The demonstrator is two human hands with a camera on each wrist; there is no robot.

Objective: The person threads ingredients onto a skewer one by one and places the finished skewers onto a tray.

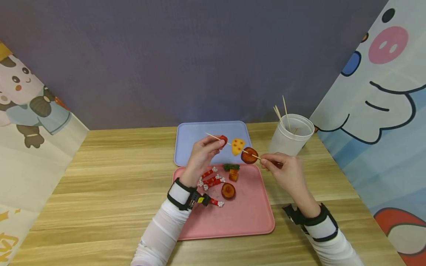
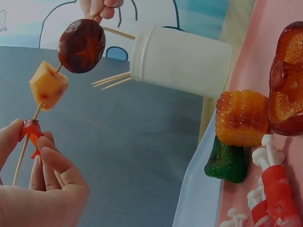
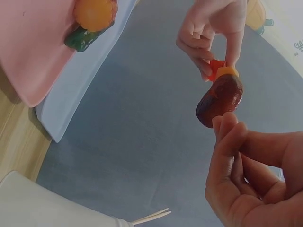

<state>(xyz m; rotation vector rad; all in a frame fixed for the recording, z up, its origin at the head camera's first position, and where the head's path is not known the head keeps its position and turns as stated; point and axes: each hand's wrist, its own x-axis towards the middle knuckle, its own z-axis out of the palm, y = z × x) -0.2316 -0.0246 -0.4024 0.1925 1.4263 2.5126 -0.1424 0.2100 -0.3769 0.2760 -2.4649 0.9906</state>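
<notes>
A thin wooden skewer (image 1: 213,136) is held slanting in the air over the two trays. Threaded on it are a brown toy mushroom cap (image 2: 80,46), a yellow spotted piece (image 1: 237,147) like cheese, and a red piece (image 2: 31,126) like pepper. My left hand (image 1: 201,154) pinches the red piece between thumb and fingers, with the skewer's free end sticking out past it. At the other end, just behind the mushroom, the thumb and fingertips of my right hand (image 1: 288,173) grip the skewer.
On the pink tray (image 1: 246,214) lie another mushroom (image 1: 228,191), a corn piece (image 2: 241,118), a green pepper piece (image 2: 226,161) and several red-and-white rolls (image 1: 213,181). A blue tray (image 1: 189,142) adjoins it behind. A white tub (image 1: 286,142) with skewers stands back right.
</notes>
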